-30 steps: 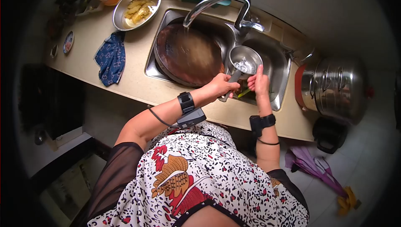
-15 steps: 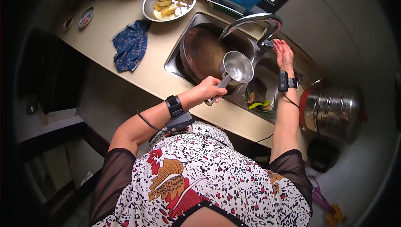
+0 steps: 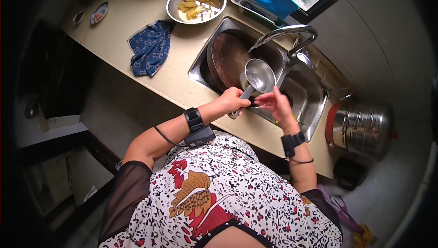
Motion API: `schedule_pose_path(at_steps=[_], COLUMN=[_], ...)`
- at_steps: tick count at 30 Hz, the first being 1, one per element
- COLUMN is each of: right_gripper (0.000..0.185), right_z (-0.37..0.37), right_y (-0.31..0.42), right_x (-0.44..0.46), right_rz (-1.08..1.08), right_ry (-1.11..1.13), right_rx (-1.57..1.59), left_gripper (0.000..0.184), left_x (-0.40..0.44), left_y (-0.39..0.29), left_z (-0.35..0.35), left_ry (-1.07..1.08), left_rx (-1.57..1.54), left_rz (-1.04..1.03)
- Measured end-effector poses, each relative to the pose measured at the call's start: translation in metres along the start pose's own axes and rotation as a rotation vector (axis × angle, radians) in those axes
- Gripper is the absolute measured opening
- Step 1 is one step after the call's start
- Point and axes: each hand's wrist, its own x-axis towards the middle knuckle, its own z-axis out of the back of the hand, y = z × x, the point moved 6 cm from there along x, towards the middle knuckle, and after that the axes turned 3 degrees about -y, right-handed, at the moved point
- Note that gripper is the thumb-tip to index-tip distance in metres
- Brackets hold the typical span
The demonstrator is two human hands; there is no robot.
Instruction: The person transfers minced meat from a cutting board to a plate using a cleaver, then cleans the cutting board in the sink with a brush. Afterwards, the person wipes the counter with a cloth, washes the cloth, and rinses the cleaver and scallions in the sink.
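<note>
My left hand (image 3: 232,102) is wrapped round the grey handle of a small metal ladle (image 3: 260,75), whose bowl lies over the divider of the double sink. My right hand (image 3: 276,105) is beside the ladle's bowl, above the right basin, fingers apart and slightly blurred, holding nothing. A large brown wok (image 3: 228,56) fills much of the left basin. Above it curves the chrome faucet (image 3: 292,30). Something green (image 3: 291,118) shows in the right basin, partly hidden by my right hand.
A metal bowl (image 3: 220,7) of yellow pieces in liquid stands on the counter (image 3: 182,72), near a blue cloth (image 3: 150,49). A small patterned dish (image 3: 99,14) is farther left. A big steel pot (image 3: 362,125) stands right of the sink.
My right hand went up to the faucet, then came back down beside the ladle. My left hand kept hold of the ladle. The view has shifted, showing more of the window.
</note>
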Motion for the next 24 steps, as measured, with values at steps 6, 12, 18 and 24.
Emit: schedule_pose_path(at_steps=[6,12,18,24], right_gripper=[0.071,0.038,0.031,0.025], right_z=[-0.071,-0.087,-0.057,-0.016], right_y=[-0.032,-0.035,-0.035,-0.055], right_x=[-0.018,-0.030,-0.034,-0.051], right_rz=[-0.105,-0.089,0.020,-0.111], right_ry=[0.198,-0.129,-0.218,-0.264], right_rx=[0.277,0.371,0.391,0.205], left_gripper=[0.025,0.021,0.059,0.034], left_x=[0.012,0.000,-0.018,0.011], left_y=[0.004,-0.011,-0.011,0.003], left_z=[-0.008,-0.022,-0.030,0.067], left_ry=[-0.055,0.141,0.625,0.056], left_rx=[0.173,0.498,0.127,0.042], left_rz=[-0.116,-0.232,-0.144,-0.205])
